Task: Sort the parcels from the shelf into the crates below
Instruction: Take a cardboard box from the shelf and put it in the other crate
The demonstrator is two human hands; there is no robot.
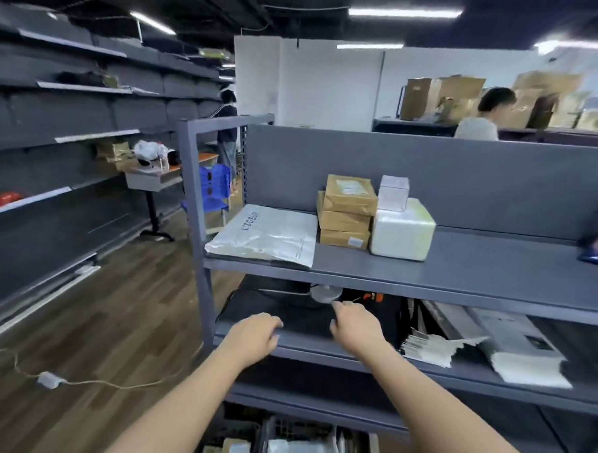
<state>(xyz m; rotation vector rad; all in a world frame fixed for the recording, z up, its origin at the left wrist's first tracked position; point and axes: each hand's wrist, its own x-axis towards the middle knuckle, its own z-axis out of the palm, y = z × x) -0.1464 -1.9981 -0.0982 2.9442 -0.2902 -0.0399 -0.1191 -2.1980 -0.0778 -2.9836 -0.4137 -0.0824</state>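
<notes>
From the head camera, the left hand [251, 340] and the right hand [353, 328] reach side by side, well apart, over the front edge of the middle shelf [319, 352], both with fingers loosely curled and holding nothing, fingertips near a dark flat parcel [280, 314] lying just beyond them. Above the hands, on the upper shelf [460, 267], lie a white mailer bag [266, 233], a stack of brown boxes [346, 211] and a white wrapped block [402, 230]. Below the forearms, dark crates [281, 441] hold several packets.
</notes>
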